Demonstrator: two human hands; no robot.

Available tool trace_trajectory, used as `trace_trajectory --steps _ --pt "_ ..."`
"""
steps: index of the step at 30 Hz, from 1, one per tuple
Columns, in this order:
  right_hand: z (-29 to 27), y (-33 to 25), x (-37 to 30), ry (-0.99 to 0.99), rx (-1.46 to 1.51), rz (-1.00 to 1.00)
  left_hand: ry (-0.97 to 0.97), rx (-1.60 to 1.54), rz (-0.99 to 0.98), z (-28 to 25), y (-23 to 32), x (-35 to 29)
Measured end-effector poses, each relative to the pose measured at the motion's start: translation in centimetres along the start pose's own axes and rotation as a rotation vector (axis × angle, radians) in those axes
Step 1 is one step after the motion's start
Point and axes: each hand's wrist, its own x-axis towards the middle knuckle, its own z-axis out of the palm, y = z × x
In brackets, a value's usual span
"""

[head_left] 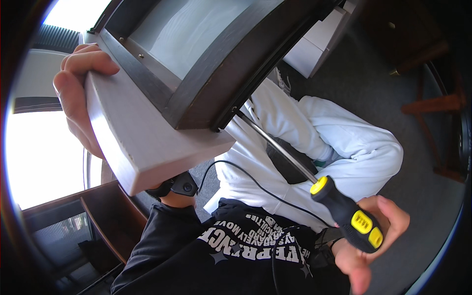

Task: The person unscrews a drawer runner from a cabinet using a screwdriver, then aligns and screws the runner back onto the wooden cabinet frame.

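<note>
A screwdriver [320,188], its smooth metal shank round and its black-yellow handle contoured, slants against a dark-framed drawer's [206,91] edge. The right grip [351,259] loosely cradles it; the left grip [78,93] clasps the pale, slab-like front panel [142,125].

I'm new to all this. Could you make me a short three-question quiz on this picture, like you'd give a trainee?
1. Which hand is touching the screwdriver?
2. True or false: the screwdriver's handle is entirely red.
3. What does the left hand hold?
a) a hammer
b) a pale board
c) a mug

Key: 1. The right hand. 2. False; it is black and yellow. 3. b.
</note>
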Motion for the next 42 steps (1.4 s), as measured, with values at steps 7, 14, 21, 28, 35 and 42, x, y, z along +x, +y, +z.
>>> trace_trajectory --steps 7,14,21,28,35,42 --pt "-2.2 0.6 2.4 -0.429 -0.103 -0.535 -0.06 -0.001 0.197 0.0 -2.2 1.3" --pt "-0.6 2.5 1.9 -0.364 0.178 -0.508 -0.045 0.108 0.184 -0.2 -0.6 0.5" --pt "-1.3 2.1 0.7 -0.053 -0.151 -0.446 -0.035 0.042 0.021 0.2 -0.7 0.2" --pt "-1.9 0.9 3.2 -0.481 -0.031 -0.611 -0.035 0.028 0.059 0.0 -0.8 0.6" --pt "-0.3 0.4 0.2 0.115 -0.289 -0.164 -0.036 0.03 0.06 -0.5 -0.6 0.6" --pt "-2.2 0.9 2.6 -0.383 -0.156 -0.657 -0.018 0.022 0.063 0.1 -0.4 0.6"
